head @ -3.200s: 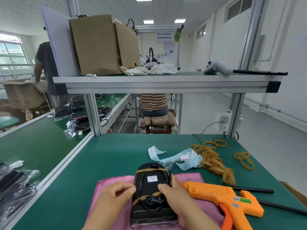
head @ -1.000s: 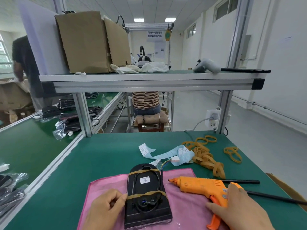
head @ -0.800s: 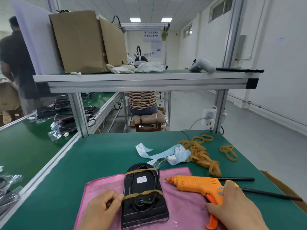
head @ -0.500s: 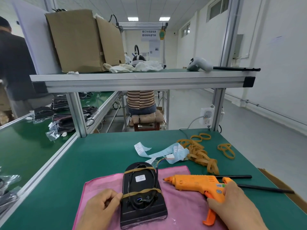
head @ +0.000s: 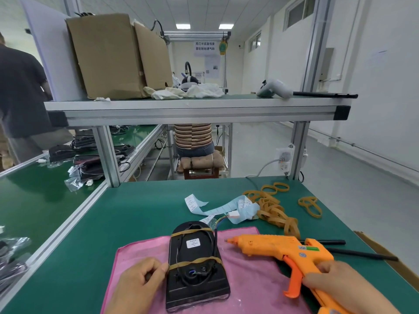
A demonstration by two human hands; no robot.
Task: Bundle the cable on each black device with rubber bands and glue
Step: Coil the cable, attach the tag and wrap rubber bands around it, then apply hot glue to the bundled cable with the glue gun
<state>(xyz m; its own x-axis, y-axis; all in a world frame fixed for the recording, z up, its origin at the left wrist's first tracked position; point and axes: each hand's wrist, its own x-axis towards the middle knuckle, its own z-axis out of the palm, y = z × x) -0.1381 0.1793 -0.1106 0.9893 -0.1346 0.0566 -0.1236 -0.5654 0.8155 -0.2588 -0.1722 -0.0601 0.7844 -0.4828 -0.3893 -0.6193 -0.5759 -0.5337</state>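
Observation:
A black device (head: 195, 264) lies on a pink cloth (head: 254, 284) at the near edge of the green table. Two rubber bands cross it, and its black cable loops under them, with a white connector (head: 233, 214) trailing past the far end. My left hand (head: 140, 284) rests against the device's left side, fingers curled at the nearer band. My right hand (head: 340, 288) grips the handle of an orange glue gun (head: 278, 250), whose nozzle points left toward the device.
A pile of loose rubber bands (head: 274, 209) and strips of blue label paper (head: 226, 207) lie behind the cloth. Black glue sticks (head: 360, 254) sit at the right. An aluminium shelf (head: 195, 109) overhangs the table. More bagged devices (head: 90, 164) lie on the left bench.
My right hand left the device, moved right and closed on the glue gun's handle. My left hand stayed at the device's left side.

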